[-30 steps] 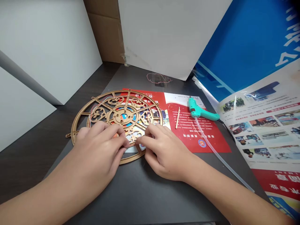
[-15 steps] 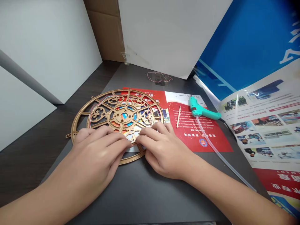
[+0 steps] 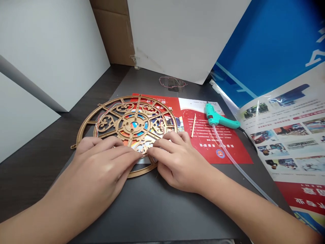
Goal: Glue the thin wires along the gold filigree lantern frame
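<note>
Presently, your left hand (image 3: 106, 164) and right hand (image 3: 176, 157) bend over the gold wheel (image 3: 128, 127) toward the near edge of the surface (image 3: 152, 211), fingers (image 3: 128, 158) curled, whether clamped I can't tell.

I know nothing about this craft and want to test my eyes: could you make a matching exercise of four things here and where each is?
1. Gold openwork wheel-shaped frame
2. Teal plastic glue gun
3. Thin pale wooden stick
4. Thin reddish wire loop

A. At the back, near the tall white board
B. Between frame and glue gun
C. Under the fingers of the left hand and right hand
D. Farthest right of the four

Pairs: 1-C, 2-D, 3-B, 4-A
</note>
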`<state>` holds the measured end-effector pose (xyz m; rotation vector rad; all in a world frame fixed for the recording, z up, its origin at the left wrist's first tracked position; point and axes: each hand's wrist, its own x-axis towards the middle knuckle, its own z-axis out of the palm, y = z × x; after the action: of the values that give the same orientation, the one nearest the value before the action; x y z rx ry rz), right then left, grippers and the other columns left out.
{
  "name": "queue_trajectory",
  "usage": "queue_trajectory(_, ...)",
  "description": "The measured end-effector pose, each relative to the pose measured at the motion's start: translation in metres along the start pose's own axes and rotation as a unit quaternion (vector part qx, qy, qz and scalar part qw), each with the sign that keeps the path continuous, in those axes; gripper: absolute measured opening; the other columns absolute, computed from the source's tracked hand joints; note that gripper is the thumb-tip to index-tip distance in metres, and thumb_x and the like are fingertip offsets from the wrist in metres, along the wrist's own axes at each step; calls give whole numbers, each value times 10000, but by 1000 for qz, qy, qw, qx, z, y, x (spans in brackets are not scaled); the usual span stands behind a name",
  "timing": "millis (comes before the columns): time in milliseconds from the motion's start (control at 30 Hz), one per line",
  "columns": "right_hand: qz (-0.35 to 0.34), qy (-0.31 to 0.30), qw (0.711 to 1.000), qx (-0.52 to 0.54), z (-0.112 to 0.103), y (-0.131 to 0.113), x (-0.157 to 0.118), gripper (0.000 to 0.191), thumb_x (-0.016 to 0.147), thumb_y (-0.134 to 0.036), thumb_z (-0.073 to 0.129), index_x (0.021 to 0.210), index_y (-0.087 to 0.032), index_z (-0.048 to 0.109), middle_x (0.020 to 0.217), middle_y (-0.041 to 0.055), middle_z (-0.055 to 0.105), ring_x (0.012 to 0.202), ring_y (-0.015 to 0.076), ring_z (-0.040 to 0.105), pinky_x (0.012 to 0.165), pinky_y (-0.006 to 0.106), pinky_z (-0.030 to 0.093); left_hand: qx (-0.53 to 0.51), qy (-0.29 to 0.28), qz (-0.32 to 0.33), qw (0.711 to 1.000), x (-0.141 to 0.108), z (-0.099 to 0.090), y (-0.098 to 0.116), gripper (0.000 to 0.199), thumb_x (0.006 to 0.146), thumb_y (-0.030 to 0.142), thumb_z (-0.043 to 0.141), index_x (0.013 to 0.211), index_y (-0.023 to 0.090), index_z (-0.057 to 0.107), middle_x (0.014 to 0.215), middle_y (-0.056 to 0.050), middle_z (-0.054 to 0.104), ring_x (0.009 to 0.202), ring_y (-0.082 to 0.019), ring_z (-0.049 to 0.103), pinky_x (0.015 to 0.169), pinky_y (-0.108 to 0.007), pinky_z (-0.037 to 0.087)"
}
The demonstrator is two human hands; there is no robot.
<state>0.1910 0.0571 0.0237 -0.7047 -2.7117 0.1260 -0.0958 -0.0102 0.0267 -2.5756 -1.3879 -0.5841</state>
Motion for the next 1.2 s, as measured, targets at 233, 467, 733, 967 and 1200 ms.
queue_trajectory(233, 1, 12, 1000, -8, 0, 1, -2, 353, 1259, -102, 572, 1255, -228, 902, 1356, 119, 920, 1262, 323, 629, 1006, 492, 353, 19, 28, 12, 999, -7, 11, 2, 498, 1357, 381, 414, 1271, 357, 905, 1152, -10, 975, 1102, -335, 842, 977, -590, 543)
queue_trajectory(467, 9, 16, 1000, -6, 2, 0, -2, 347, 1254, -124, 589, 1225, -230, 918, 1274, 117, 908, 1215, 318, 631, 988, 479, 360, 13, 33, 11, 999, -6, 13, 4, 388, 1279, 286, 514, 1240, 357, 894, 1168, -19, 952, 1115, -327, 810, 990, -561, 504)
queue_trajectory(733, 101, 83, 991, -18, -9, 12, -7, 344, 1242, -131, 580, 1181, -215, 909, 1275, 132, 935, 1202, 345, 666, 989, 518, 350, 10, 26, 58, 998, 4, 5, 0, 347, 1287, 243, 535, 1170, 304, 857, 1105, -13, 904, 1134, -305, 746, 983, -508, 505)
queue_trajectory(967, 160, 100, 982, 4, -3, 15, -8, 313, 1210, -227, 663, 1016, -240, 908, 1091, 98, 921, 1052, 306, 687, 955, 491, 359, 8, 26, 45, 999, 0, 4, -2, 340, 1241, 237, 566, 1150, 337, 878, 1096, -5, 919, 1103, -306, 763, 985, -510, 508)
queue_trajectory(1200, 160, 105, 981, 24, 2, 16, -6, 319, 1228, -191, 687, 1219, -280, 994, 1145, 96, 925, 1082, 300, 728, 928, 460, 357, 6, 13, 41, 999, 2, 3, 1, 367, 1235, 235, 540, 1133, 335, 878, 1097, -1, 939, 1068, -310, 790, 940, -526, 509)
